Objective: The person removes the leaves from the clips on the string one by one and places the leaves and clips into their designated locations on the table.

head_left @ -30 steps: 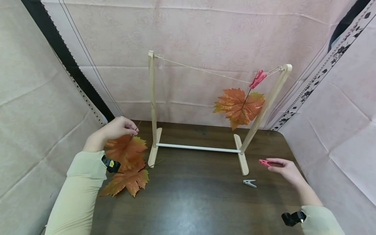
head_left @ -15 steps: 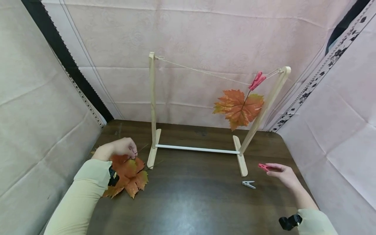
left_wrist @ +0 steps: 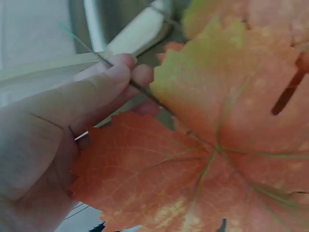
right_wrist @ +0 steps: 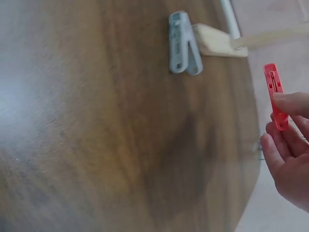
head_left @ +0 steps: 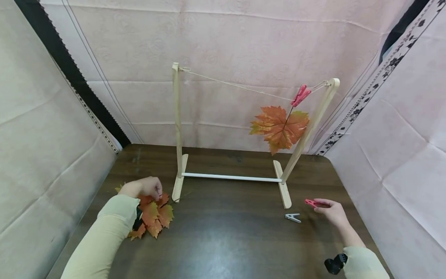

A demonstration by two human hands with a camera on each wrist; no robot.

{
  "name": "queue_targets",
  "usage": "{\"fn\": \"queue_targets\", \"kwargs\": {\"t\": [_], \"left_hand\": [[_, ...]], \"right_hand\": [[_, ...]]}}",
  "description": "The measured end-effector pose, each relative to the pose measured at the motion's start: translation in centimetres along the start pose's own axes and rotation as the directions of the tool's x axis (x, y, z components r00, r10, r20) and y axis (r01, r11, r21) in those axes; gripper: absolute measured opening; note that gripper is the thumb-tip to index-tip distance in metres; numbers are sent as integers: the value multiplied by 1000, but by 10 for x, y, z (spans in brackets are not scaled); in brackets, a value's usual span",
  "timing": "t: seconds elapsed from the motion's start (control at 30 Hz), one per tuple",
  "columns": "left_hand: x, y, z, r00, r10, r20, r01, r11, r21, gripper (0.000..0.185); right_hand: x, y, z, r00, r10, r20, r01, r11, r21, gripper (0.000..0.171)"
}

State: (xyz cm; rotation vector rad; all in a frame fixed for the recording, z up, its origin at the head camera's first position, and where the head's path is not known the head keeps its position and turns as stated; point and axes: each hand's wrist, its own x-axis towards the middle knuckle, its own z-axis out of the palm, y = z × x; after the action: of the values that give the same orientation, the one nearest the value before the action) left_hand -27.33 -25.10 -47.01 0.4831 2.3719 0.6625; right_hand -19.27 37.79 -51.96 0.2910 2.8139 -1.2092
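Note:
My left hand (head_left: 148, 188) pinches the thin stem of an orange artificial maple leaf (left_wrist: 188, 174) between thumb and fingertips, low at the table's left. Another maple leaf lies with it; the two overlap in the head view, so their outlines are hard to separate. At the right, my right hand (head_left: 332, 213) holds a red clothespin (right_wrist: 273, 79) between thumb and fingers, above the tabletop. From the string (head_left: 240, 85) of a wooden rack (head_left: 177, 124), a third maple leaf (head_left: 280, 130) hangs by its stem in a pink-red clothespin (head_left: 300, 96), close to the right post.
A grey clothespin (head_left: 292, 217) lies on the brown table (head_left: 223, 236), just in front of the rack's right foot (head_left: 285, 193). A white rod (head_left: 230, 177) joins the two feet low down. Pale cloth (head_left: 223, 46) encloses the back and sides.
My left hand has come down towards the table with its maple leaf, which now overlaps the other leaf more. My right hand keeps the red clothespin in nearly the same place.

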Motion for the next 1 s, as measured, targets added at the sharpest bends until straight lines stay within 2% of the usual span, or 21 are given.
{"fn": "queue_targets", "kwargs": {"t": [0.07, 0.2, 0.33, 0.43, 0.6, 0.8, 0.9, 1.0], "left_hand": [[5, -5, 6, 999, -29, -18, 30, 999, 19, 18], [12, -9, 16, 996, -55, -68, 65, 986, 155, 23], [17, -12, 23, 990, -20, -136, 66, 939, 336, 18], [20, -16, 29, 984, 19, -177, 55, 915, 400, 21], [24, -25, 39, 975, 36, -220, 55, 918, 393, 14], [27, -31, 46, 969, 14, -247, 70, 942, 327, 10], [28, -33, 48, 964, 28, -264, 56, 951, 303, 9], [31, -34, 50, 958, 13, -285, 56, 970, 235, 10]], "right_hand": [[2, 6, 4, 1000, 11, -3, -11, 1000, -4, 43], [4, 13, 11, 1000, 30, -9, -30, 1000, 5, 42], [7, 18, 18, 998, 55, -13, -55, 999, 2, 42], [8, 21, 22, 997, 74, -22, -75, 997, -36, 40], [10, 23, 27, 994, 106, -21, -107, 989, -97, 36], [12, 23, 30, 994, 109, 2, -108, 989, -101, 34], [12, 24, 32, 995, 104, 3, -103, 989, -105, 33], [11, 25, 32, 995, 102, 6, -101, 991, -92, 32]]}}
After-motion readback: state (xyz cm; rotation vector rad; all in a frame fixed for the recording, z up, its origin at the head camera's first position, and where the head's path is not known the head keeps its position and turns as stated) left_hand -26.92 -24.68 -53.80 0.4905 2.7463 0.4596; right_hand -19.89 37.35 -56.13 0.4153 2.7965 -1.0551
